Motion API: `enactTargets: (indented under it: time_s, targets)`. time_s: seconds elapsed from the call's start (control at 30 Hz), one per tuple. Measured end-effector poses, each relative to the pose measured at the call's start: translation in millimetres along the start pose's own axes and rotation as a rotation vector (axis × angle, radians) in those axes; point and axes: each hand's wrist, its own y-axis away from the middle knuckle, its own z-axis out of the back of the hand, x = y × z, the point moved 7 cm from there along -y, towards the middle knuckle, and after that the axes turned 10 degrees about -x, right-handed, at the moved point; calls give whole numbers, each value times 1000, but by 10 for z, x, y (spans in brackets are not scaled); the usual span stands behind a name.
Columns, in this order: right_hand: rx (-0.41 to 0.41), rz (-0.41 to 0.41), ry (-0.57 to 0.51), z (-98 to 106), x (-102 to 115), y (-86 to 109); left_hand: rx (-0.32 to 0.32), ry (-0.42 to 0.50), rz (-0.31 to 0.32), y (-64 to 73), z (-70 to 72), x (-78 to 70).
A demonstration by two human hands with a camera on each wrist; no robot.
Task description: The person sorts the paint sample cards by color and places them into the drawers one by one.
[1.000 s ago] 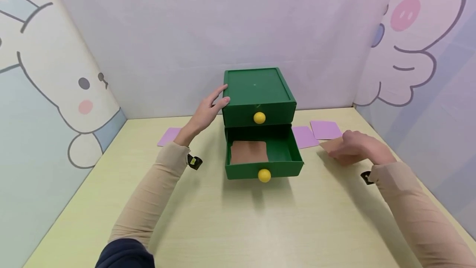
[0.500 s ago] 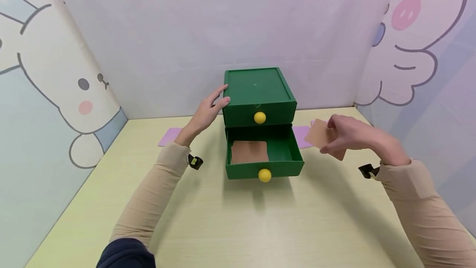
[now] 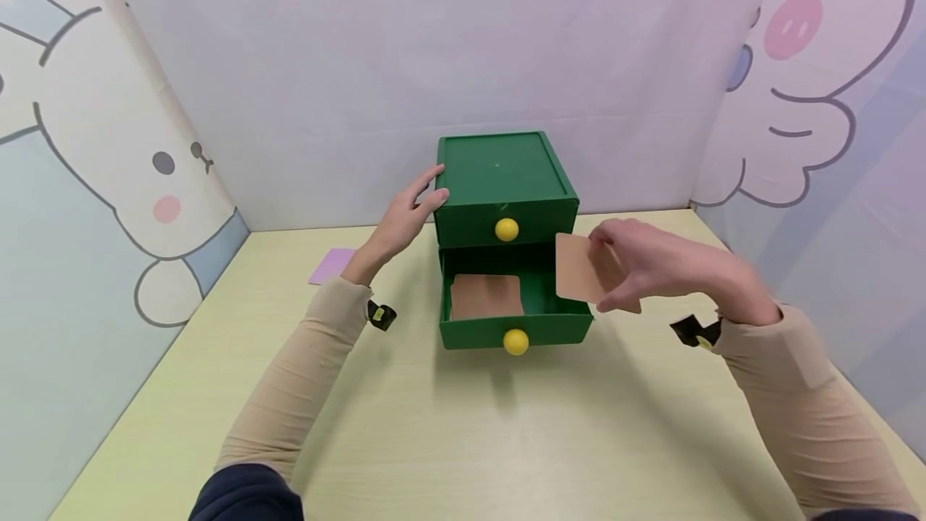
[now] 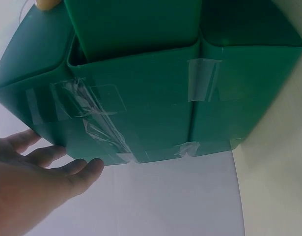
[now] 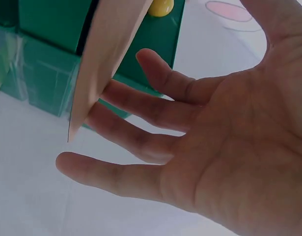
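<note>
A green chest of drawers (image 3: 499, 167) stands against the back wall with its lower drawer (image 3: 463, 334) pulled out. Flat brown cards (image 3: 485, 296) lie in the left part of that drawer. My right hand (image 3: 654, 262) pinches another brown card (image 3: 574, 268), tilted over the drawer's right side. In the right wrist view, fingertips meet this card (image 5: 99, 69) beside the chest. My left hand (image 3: 398, 223) rests with extended fingers at the chest's upper left edge. The left wrist view has the chest's taped side (image 4: 146, 108) past those fingers.
Yellow round knobs (image 3: 516, 342) front both drawers. On the table (image 3: 506, 441), a purple card (image 3: 332, 265) lies left of the chest, partly behind my left wrist. Pale walls enclose the back and sides, with cartoon animals printed on the sides.
My right hand has lifted the brown card from the table at right and carried it left to the drawer. The purple cards at right are now hidden. My left hand stays put.
</note>
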Motion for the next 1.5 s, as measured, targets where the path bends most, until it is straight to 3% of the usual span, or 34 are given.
enactTargets:
  time_s: [0.27,0.5,0.63,0.8,1.03,1.17,1.37,1.43,1.5]
  targets:
    - [27,29,-30,-80,212,-118,0,-6,1,1,-1,2]
    - [54,14,-40,-145,339,-187,-18,5,-12,-143,-30,306]
    - [58,28,-33,-174,378,-227,-24,-1,-12,-152,-26,339]
    - [63,41,-38,-204,401,-267,-17,-2,5,-135,-23,292]
    - [75,53,-51,-245,429,-288,-6,-12,5,1,10,-25]
    - [65,60,-47,-243,434,-282,-3,-4,6,11,12,-52]
    - [-13,119,-34,-194,485,-211,-5,0,-6,10,19,-51]
    - [-105,157,-49,-162,536,-151,-9,-3,-9,16,21,-48]
    - [-235,209,-128,-138,616,-60,-12,-4,-9,26,18,-43]
